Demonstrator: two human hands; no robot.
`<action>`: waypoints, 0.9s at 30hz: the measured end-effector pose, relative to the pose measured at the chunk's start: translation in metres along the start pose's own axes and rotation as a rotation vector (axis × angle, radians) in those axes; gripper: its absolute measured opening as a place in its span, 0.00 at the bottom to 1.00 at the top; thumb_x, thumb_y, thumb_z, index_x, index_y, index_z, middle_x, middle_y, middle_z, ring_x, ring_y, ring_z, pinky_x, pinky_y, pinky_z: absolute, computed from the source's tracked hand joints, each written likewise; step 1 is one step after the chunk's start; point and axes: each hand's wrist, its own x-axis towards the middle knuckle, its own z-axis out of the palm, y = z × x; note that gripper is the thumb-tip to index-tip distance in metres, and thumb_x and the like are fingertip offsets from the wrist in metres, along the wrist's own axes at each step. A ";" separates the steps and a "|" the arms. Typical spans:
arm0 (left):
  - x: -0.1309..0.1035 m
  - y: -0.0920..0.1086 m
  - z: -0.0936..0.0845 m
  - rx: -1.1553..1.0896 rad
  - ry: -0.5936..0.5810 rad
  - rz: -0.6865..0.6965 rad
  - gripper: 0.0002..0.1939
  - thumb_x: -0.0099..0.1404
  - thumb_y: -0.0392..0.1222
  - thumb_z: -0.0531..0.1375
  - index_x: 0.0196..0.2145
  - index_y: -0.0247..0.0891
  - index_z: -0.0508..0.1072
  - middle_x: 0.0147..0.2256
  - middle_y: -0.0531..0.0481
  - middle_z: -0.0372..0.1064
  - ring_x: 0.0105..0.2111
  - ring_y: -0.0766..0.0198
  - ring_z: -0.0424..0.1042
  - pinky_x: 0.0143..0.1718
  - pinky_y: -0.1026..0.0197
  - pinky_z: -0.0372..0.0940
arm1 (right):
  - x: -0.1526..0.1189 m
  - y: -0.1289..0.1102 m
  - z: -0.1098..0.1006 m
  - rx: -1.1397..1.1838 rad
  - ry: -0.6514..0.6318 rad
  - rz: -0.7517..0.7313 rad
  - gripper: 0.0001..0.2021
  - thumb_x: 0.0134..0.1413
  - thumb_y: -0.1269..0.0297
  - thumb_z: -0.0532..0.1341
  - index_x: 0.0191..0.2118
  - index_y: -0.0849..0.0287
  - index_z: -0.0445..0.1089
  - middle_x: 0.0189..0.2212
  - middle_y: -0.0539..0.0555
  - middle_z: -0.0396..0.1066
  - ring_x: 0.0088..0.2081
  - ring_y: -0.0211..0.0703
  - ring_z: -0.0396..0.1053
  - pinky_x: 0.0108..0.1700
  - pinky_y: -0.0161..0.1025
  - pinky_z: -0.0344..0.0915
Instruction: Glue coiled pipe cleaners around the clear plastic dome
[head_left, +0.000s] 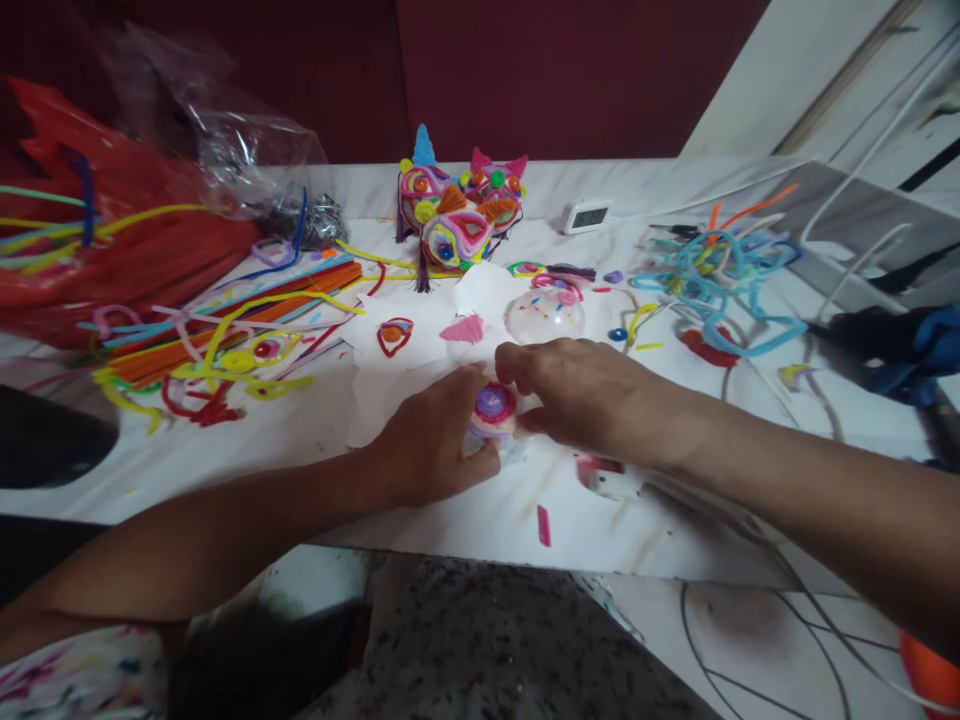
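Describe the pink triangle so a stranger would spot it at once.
On the marbled table, look just beyond the left hand. The pink triangle lies between the red-edged piece on the left and the clear dome on the right. Of these three, it alone is plain pink, its tip pointing left.

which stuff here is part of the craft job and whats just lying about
Likely part of the job:
purple-centred piece, between the left hand and right hand
clear dome
pink triangular piece
orange strips

Probably just lying about:
white digital display
black object at the left edge
orange round object, lower right
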 end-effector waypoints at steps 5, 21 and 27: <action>0.001 0.005 -0.001 -0.014 -0.025 -0.083 0.27 0.50 0.45 0.58 0.48 0.42 0.56 0.44 0.47 0.66 0.43 0.54 0.70 0.40 0.53 0.66 | 0.009 0.013 0.003 0.054 -0.043 -0.047 0.18 0.65 0.77 0.81 0.56 0.57 0.82 0.48 0.59 0.90 0.49 0.56 0.88 0.41 0.39 0.64; -0.002 0.003 0.001 -0.085 0.008 -0.071 0.25 0.51 0.46 0.56 0.48 0.44 0.56 0.44 0.49 0.66 0.42 0.56 0.70 0.38 0.53 0.65 | 0.016 0.024 -0.004 0.134 -0.144 -0.045 0.20 0.69 0.66 0.82 0.62 0.54 0.83 0.49 0.57 0.87 0.44 0.52 0.83 0.42 0.39 0.64; -0.001 0.004 -0.001 -0.063 -0.005 -0.074 0.23 0.51 0.46 0.54 0.47 0.44 0.57 0.41 0.51 0.67 0.39 0.57 0.70 0.37 0.54 0.64 | 0.019 0.016 -0.004 0.057 -0.136 -0.026 0.20 0.69 0.70 0.81 0.61 0.54 0.82 0.51 0.57 0.88 0.50 0.57 0.84 0.42 0.41 0.60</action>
